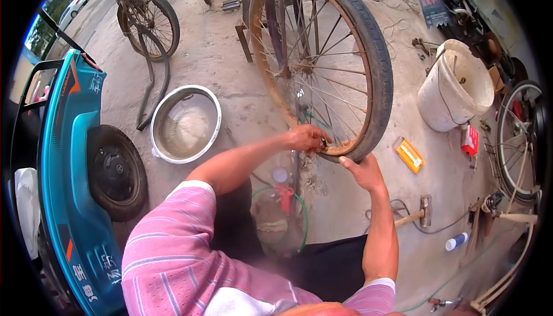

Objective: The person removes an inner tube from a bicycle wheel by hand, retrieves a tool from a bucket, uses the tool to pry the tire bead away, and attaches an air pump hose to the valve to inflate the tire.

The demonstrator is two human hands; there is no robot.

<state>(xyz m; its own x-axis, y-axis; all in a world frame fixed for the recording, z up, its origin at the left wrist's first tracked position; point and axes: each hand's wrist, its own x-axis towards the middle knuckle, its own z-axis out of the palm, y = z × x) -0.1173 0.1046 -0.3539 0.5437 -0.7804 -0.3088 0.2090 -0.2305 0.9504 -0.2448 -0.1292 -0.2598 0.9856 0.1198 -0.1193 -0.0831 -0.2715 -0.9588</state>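
An upright spoked wheel with a rusty rim (368, 77) and a worn black tire (381, 57) stands in front of me. My left hand (308, 139) is at the bottom of the rim, on its inner side. Its fingers are pinched together around a small dark part (324, 142) by the spokes, too small to name. From the right, my right hand (366, 173) grips the lowest stretch of the tire, thumb on the near side and fingers mostly hidden behind. Below the wheel, a green hose (302, 215) and a red-handled tool (284, 196) lie between my legs.
A metal basin of water (212, 114) sits left, near a teal vehicle (75, 143). On the right are a white bucket (432, 100), an orange-yellow box (409, 155), a red box (470, 141), a hammer (425, 211) and a white-blue bottle (457, 242). Another wheel (167, 16) stands behind.
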